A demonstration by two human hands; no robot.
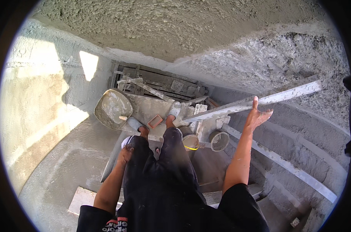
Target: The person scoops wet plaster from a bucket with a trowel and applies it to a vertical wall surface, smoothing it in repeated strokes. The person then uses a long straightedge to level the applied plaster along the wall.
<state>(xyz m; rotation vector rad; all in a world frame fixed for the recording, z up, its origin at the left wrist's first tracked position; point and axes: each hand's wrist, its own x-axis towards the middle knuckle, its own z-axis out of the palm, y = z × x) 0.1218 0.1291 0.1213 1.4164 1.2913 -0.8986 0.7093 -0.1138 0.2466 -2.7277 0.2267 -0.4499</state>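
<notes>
My right hand [257, 116] is raised at the right against a long pale straightedge [291, 92]. Its thumb points up across the bar while the other fingers stretch out to the right, not wrapped round it. The bar slants from low near the buckets up toward the rough plaster wall [283, 54]. My left hand [125, 154] hangs low beside my left thigh, its fingers curled. A white patch [127, 141] shows just beyond it; whether the hand holds anything is hidden.
I stand on a plank platform [142, 110]. A mortar tub [113, 110] lies at its left, a reddish float-like tray [155, 121] between my feet. Two buckets, one [189, 142] with a yellow rim and another [219, 140], stand right. A second long bar [283, 160] runs along the right.
</notes>
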